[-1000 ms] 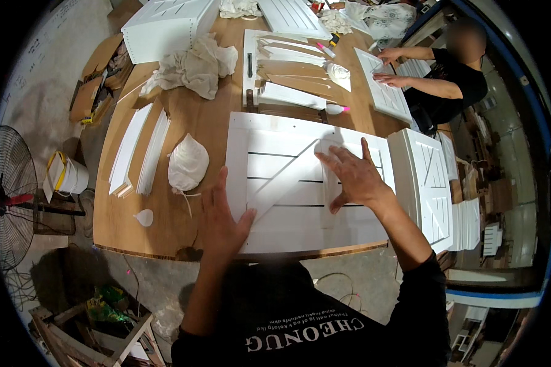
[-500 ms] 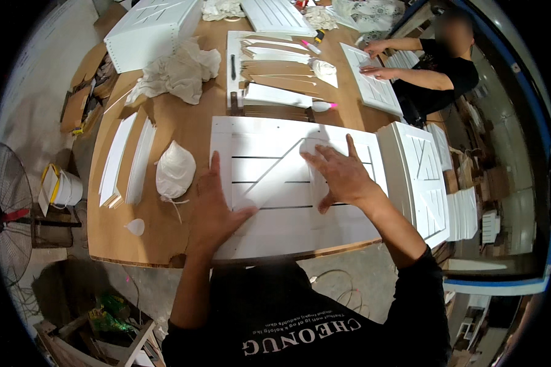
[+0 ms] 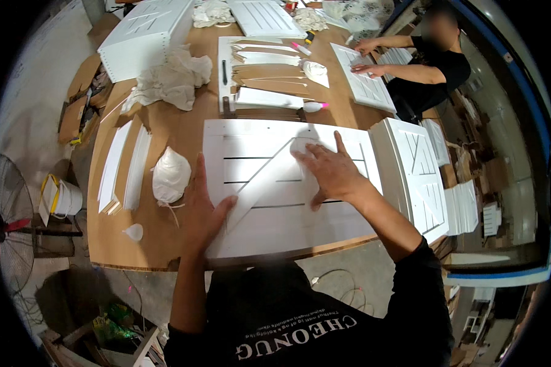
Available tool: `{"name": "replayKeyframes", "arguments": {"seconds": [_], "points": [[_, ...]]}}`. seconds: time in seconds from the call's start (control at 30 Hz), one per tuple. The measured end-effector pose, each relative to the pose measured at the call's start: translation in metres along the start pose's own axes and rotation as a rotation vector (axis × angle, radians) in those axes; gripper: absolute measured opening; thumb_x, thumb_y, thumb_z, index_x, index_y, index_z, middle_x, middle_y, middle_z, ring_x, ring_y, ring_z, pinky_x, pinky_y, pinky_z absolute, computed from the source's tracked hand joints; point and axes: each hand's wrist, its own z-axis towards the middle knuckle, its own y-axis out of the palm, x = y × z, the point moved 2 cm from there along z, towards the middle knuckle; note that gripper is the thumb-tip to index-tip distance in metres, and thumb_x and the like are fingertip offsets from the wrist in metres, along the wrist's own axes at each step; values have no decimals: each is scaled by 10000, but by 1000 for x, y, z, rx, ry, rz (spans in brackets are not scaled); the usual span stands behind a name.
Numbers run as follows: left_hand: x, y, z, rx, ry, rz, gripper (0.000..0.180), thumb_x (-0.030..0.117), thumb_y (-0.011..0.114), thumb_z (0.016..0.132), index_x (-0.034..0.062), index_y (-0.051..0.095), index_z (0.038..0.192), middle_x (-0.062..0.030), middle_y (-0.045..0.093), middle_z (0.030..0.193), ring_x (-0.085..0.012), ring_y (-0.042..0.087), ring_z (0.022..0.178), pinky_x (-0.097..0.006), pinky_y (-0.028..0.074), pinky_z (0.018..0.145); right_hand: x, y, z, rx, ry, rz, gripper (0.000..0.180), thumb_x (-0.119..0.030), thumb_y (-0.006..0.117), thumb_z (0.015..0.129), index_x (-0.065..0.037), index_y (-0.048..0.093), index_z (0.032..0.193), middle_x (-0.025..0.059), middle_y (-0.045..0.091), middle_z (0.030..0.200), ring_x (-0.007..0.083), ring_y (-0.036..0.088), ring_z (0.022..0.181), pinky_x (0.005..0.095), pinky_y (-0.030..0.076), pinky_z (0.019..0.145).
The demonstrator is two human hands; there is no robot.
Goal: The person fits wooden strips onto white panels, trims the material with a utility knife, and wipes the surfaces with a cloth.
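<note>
I see a dark-grooved white panel [image 3: 278,223] on my feed — flat on the wooden table [image 3: 111,244]. A white strip [image 3: 265,178] crosses it diagonally

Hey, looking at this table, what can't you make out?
In the head view:
Part of the panel: covered by the right hand.
Panel's left edge, partly: covered by the left hand.
Inside the white bag: hidden by its sides.
Left side of the fan: cut off by the picture's edge.

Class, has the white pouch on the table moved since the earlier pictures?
No: the white pouch keeps its place just right of the stacked white strips; both shift across the picture together.
</note>
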Motion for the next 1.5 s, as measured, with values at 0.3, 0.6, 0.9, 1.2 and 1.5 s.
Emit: {"name": "replayKeyframes", "arguments": {"seconds": [0.3,0.6,0.9,1.2,1.5], "points": [[-24,8,2,-16,-31,-229,1214,351,806,605,-32,-2,1426,-279,172,1455,-353,210,1358,-385,199,1101,3,10,1,24,22,-32,1243,-459,863,355,-206,271,1418,158,402,1377,280,346,1309,532,14,1115],[4,1,2,0,148,51,1316,305,829,522,72,-83,1442,-267,207,1449,-387,252,1336,-402,271,1078,9,18,0,117,-46,-39,1178,-457,849,367,-172,328,1385,149,435,1327,310,390,1267,611,104,1074],[8,-3,1,-18,101,10,1273,291,806,563,96,-90,1446,-251,236,1444,-368,308,1314,-387,321,1048,6,14,1,104,-23,-20,1149,-433,857,376,-160,352,1372,148,440,1316,308,389,1266,596,112,1083],[-14,1,4,17,33,-176,1336,327,858,562,27,-116,1426,-277,111,1470,-329,177,1367,-393,171,1104,1,9,1,38,3,7,1212,-462,857,353,-211,310,1405,153,409,1368,281,362,1299,561,64,1104],[-11,5,8,-79,-12,-135,1426,351,884,487,13,-146,1413,-264,219,1437,-342,305,1303,-389,257,1076,9,18,2,22,-15,-38,1225,-537,824,368,-195,287,1414,150,382,1388,266,323,1319,638,40,1063]]}}
